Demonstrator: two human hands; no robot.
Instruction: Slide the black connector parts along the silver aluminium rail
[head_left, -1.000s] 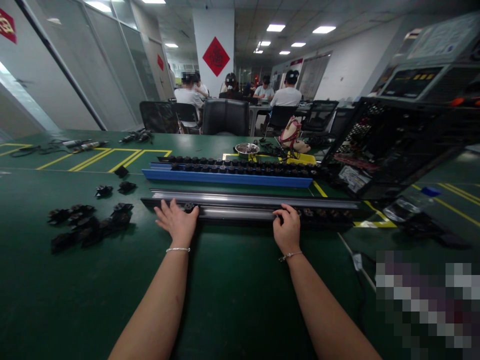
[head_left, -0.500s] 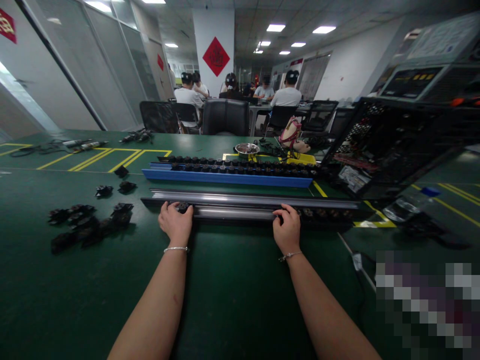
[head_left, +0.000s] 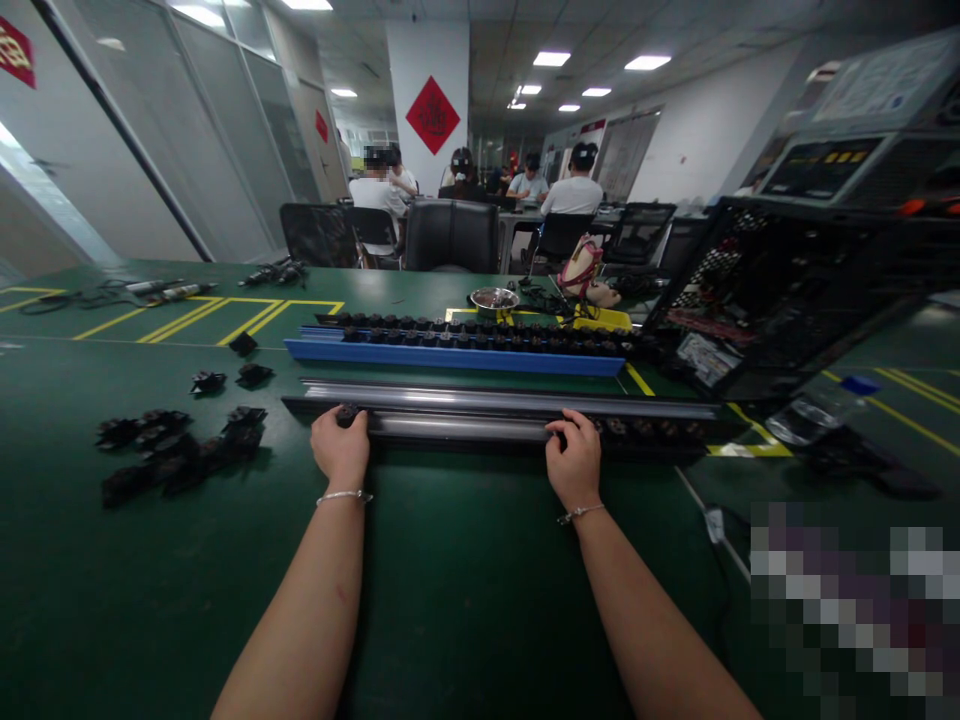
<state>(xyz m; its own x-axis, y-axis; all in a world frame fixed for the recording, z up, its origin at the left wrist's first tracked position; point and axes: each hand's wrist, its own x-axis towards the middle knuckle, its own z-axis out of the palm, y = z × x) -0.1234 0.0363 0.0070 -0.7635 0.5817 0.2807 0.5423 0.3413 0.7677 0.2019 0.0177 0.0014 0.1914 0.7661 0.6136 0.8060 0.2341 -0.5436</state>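
A long black and silver rail [head_left: 480, 412] lies across the green table in front of me. My left hand [head_left: 341, 446] is closed on a small black part [head_left: 346, 412] sitting in the rail near its left end. Further right, my right hand [head_left: 574, 458] grips the rail's near edge with curled fingers, beside a row of black parts [head_left: 645, 430] seated in the right stretch of the rail.
A blue rail [head_left: 454, 354] lined with black parts lies behind. Loose black parts [head_left: 176, 448] are heaped at the left. An open black computer case [head_left: 780, 290], a water bottle [head_left: 817, 405], a metal bowl [head_left: 493, 298] and seated people [head_left: 574, 190] are beyond.
My left hand went from spread fingers to closed on the black part and slid it leftward along the rail. My right hand has stayed in place.
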